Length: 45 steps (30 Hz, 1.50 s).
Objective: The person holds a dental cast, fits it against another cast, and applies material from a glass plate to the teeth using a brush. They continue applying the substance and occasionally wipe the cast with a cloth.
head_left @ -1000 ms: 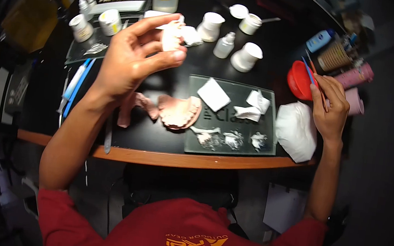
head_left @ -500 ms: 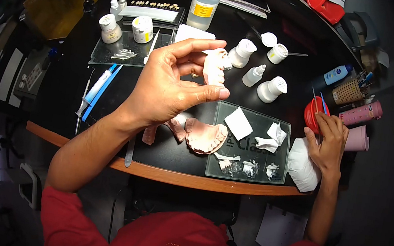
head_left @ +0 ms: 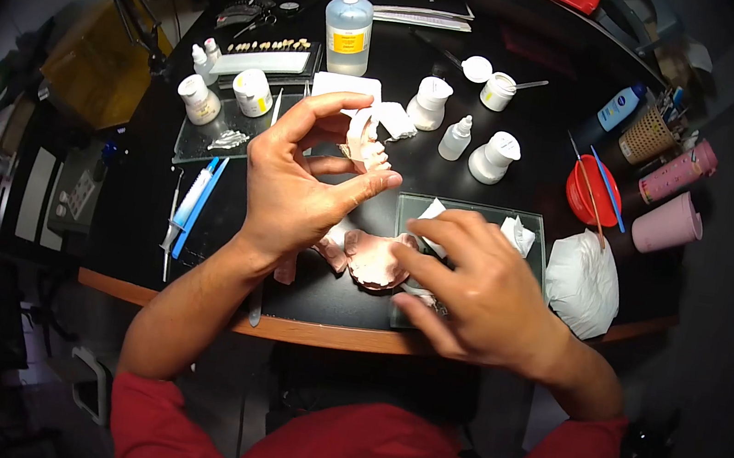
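Between the thumb and fingers of my left hand (head_left: pixel 303 184) is a pale plaster dental cast (head_left: pixel 365 141), raised above the table with its teeth toward the right. My right hand (head_left: pixel 488 296) is apart from it, fingers spread and curved, over the glass slab (head_left: pixel 538 252). Its fingertips overlap the right side of a pink dental arch model (head_left: pixel 375 256) on the table. Another pink cast piece (head_left: pixel 330 252) lies partly hidden behind my left wrist. Folded white paper (head_left: pixel 518 235) rests on the slab, part of which my right hand covers.
At right, a brush (head_left: pixel 587 189) and a blue stick (head_left: pixel 607 185) lean across a red bowl (head_left: pixel 582 202) beside wadded white tissue (head_left: pixel 584 281). White jars (head_left: pixel 494 158) and a dropper bottle (head_left: pixel 456 139) stand further back, with a large clear bottle (head_left: pixel 350 28). A syringe (head_left: pixel 189 206) lies left.
My right hand has left the red bowl and moved left over the glass slab. My left hand still holds the cast, now turned a little. The view has shifted slightly.
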Available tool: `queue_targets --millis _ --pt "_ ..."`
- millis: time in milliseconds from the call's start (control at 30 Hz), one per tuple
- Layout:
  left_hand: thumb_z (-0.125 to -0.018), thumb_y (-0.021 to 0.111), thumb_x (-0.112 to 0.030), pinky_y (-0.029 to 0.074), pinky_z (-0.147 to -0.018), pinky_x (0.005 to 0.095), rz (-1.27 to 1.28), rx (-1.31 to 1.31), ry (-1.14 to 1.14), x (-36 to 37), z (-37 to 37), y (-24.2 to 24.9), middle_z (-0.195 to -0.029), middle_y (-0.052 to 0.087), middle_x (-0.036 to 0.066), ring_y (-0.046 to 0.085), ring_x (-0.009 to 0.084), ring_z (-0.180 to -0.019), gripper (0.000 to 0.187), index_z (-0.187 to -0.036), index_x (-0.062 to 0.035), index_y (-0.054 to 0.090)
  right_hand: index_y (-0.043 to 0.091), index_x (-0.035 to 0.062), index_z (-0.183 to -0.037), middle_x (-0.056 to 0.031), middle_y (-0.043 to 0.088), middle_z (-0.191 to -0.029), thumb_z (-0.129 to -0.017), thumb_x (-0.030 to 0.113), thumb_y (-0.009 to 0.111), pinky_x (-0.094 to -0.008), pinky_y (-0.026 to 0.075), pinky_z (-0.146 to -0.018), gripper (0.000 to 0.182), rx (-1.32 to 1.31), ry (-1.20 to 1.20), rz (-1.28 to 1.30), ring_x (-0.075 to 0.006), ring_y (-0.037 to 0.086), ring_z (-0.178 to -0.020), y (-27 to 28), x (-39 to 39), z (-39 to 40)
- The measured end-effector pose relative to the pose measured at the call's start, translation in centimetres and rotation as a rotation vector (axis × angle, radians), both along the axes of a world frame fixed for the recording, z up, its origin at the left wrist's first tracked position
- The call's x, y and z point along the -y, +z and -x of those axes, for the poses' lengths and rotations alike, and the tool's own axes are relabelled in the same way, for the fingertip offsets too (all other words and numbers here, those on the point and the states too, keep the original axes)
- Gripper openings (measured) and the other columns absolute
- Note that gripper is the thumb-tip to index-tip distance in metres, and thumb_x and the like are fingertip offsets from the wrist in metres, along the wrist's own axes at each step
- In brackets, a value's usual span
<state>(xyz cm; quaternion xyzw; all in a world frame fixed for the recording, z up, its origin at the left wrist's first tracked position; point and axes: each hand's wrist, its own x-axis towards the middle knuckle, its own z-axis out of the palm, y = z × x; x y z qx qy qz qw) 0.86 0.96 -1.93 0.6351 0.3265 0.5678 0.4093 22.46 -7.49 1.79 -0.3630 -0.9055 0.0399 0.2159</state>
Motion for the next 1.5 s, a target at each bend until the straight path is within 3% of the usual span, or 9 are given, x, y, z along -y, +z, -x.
queue_targets --millis 233,533,600,700,800,1000,1100,1167,1500 --pt "-0.074 0.088 0.010 0.066 -0.092 0.0358 -0.049 -0.014 0.032 -0.2 0.1 0.4 -0.122 0.067 0.014 0.070 0.0203 -0.111 0.068 -0.134 0.0007 0.059 0.070 0.0014 -0.097 -0.0171 0.063 -0.101 -0.083 0.024 0.077 -0.0422 0.046 -0.084 0.028 0.199 0.004 0.050 -0.0305 0.061 -0.098 -3.0 -0.8 2.4" --pt "-0.078 0.086 0.009 0.066 -0.092 0.0348 -0.055 0.172 -0.011 -0.4 -0.2 0.1 -0.122 0.067 0.013 0.069 0.0175 -0.110 0.064 -0.136 -0.0012 0.061 0.068 0.0024 -0.098 -0.0160 0.059 -0.103 -0.071 0.010 0.086 -0.0437 0.054 -0.084 0.033 -0.356 -0.134 0.450 -0.0327 0.065 -0.097 0.0 -1.6 0.9" --pt "-0.083 0.081 0.011 0.062 -0.099 0.0363 -0.001 0.208 -0.086 -0.2 0.1 0.5 -0.128 0.064 0.016 0.067 0.0214 -0.117 0.068 -0.144 0.0018 0.053 0.065 0.0005 -0.126 -0.0122 0.059 -0.107 -0.070 0.005 0.088 -0.0329 0.057 -0.083 0.061 -0.435 -0.150 0.318 -0.0215 0.067 -0.090 0.6 -2.5 -0.5" --pt "-0.088 0.077 0.009 0.059 -0.104 0.0396 0.082 0.257 -0.195 0.1 0.2 0.7 -0.130 0.063 0.020 0.066 0.0280 -0.123 0.073 -0.152 0.0031 0.042 0.049 -0.0051 -0.149 -0.0017 0.056 -0.108 -0.066 -0.008 0.091 -0.0256 0.055 -0.089 0.092 -0.946 -0.215 0.821 -0.0105 0.063 -0.100 0.1 -3.1 -1.9" --pt "-0.090 0.076 0.007 0.058 -0.104 0.0399 0.141 0.316 -0.288 0.1 0.2 0.4 -0.131 0.063 0.020 0.066 0.0289 -0.124 0.073 -0.154 0.0010 0.042 0.051 -0.0071 -0.134 -0.0098 0.062 -0.120 -0.079 -0.002 0.086 -0.0290 0.061 -0.087 0.066 -1.229 -0.103 1.079 -0.0163 0.070 -0.103 -0.9 -4.2 -3.0" --pt "-0.090 0.076 0.007 0.059 -0.103 0.0405 0.330 0.379 -0.367 0.6 0.1 1.1 -0.132 0.062 0.022 0.067 0.0291 -0.122 0.073 -0.154 -0.0003 0.042 0.045 0.0021 -0.131 -0.0127 0.065 -0.119 -0.084 0.001 0.084 -0.0377 0.067 -0.083 0.062 -1.401 -0.150 1.236 -0.0247 0.072 -0.111 0.8 -4.9 -2.6" --pt "-0.088 0.079 0.006 0.061 -0.100 0.0403 0.315 0.286 -0.324 0.7 0.2 0.8 -0.132 0.061 0.022 0.068 0.0282 -0.120 0.074 -0.153 0.0004 0.043 0.050 -0.0013 -0.132 -0.0204 0.065 -0.126 -0.103 0.027 0.062 -0.0426 0.066 -0.086 0.042 -1.541 -0.003 1.308 -0.0351 0.071 -0.113 0.0 -6.0 -2.8" --pt "-0.084 0.082 0.008 0.064 -0.094 0.0383 0.225 0.176 -0.244 0.7 0.0 0.5 -0.133 0.061 0.022 0.068 0.0272 -0.116 0.075 -0.149 0.0025 0.047 0.054 -0.0025 -0.133 -0.0258 0.063 -0.132 -0.111 0.044 0.038 -0.0500 0.061 -0.096 0.054 -1.639 0.062 1.334 -0.0403 0.067 -0.119 -0.4 -6.3 -2.6" --pt "-0.076 0.086 0.013 0.067 -0.089 0.0347 0.240 0.114 -0.229 1.3 -0.2 0.4 -0.132 0.061 0.019 0.070 0.0253 -0.112 0.075 -0.142 0.0035 0.052 0.048 0.0021 -0.142 -0.0208 0.059 -0.136 -0.113 0.026 0.042 -0.0460 0.055 -0.103 0.038 -1.602 0.199 1.103 -0.0299 0.063 -0.124 -2.5 -5.8 -2.6"
